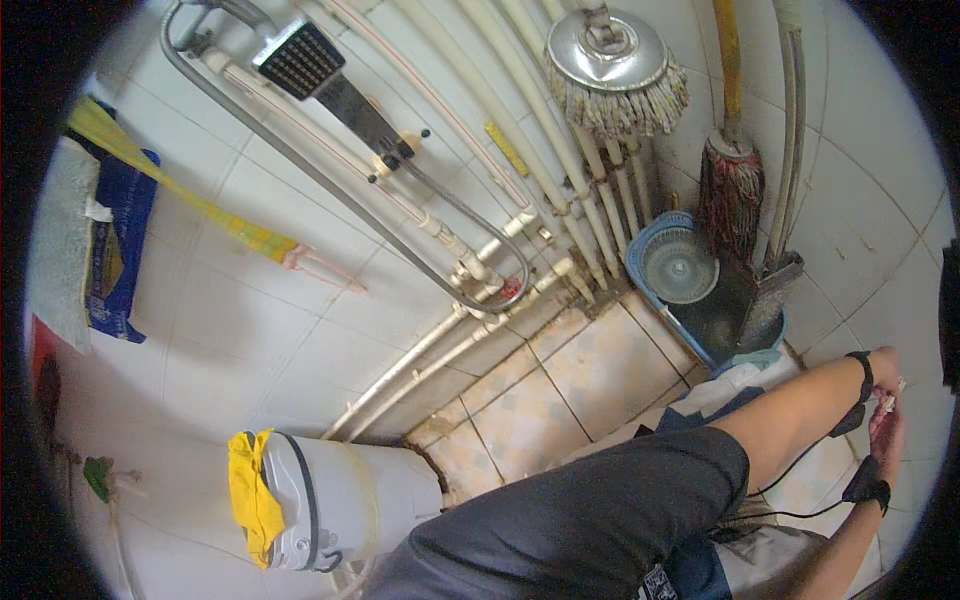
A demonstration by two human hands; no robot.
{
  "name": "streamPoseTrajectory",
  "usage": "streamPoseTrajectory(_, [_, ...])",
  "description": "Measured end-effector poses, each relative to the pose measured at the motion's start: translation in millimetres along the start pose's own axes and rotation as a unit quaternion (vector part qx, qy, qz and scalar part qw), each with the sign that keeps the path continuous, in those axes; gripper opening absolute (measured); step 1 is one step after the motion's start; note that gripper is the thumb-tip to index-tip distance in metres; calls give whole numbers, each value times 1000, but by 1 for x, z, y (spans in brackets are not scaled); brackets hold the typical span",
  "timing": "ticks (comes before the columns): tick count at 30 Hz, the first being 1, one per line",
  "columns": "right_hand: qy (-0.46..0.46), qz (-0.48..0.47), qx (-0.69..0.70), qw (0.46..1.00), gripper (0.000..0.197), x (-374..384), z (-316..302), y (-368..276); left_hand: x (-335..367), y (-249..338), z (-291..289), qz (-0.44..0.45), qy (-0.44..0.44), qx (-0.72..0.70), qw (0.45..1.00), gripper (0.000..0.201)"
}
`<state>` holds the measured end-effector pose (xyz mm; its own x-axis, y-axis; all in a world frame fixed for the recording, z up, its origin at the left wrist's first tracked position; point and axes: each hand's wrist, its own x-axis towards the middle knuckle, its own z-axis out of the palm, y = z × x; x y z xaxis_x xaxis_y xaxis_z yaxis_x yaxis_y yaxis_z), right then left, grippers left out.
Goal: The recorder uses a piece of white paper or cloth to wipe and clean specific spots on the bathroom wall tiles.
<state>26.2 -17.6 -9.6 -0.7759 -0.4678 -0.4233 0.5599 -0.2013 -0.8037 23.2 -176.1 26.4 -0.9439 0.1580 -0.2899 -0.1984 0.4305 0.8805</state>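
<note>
Both arms reach across to the right edge of the head view, by the tiled wall. My left hand point(884, 368) is closed, its fingers mostly turned away. Just below it my right hand point(886, 435) is closed too, close against the left. Between them shows a small crumpled white piece point(888, 404) with some pinkish red beside it, too small to name. Black straps point(868, 490) circle both wrists, and a thin black cable point(790, 515) runs from them. A dark grey sleeve point(600, 490) covers my left upper arm.
A blue basin point(690, 340) with a grey strainer basket point(677, 266) stands in the corner under mops point(733, 195). A white bucket point(370, 490) with a yellow cloth point(254, 500) is at lower left. A shower head point(300, 60), hose and pipes line the wall.
</note>
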Motion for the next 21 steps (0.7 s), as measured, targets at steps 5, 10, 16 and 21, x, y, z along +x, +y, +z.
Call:
streamPoseTrajectory(5, [-53,-11,49,997,18,27,57,8,10,-37,-44,72,36,58,995,14])
streamPoseTrajectory(10, [76,-39,56,995,17,-34,34,3,-23,5,8,-23,7,-187,982,7])
streamPoseTrajectory(16, [-5,15,29,999,17,9,5,15,-38,2,-13,-23,23,-199,980,9])
streamPoseTrajectory(21, [5,11,12,1000,16,-21,45,1,-42,4,-19,-19,-22,-167,986,9])
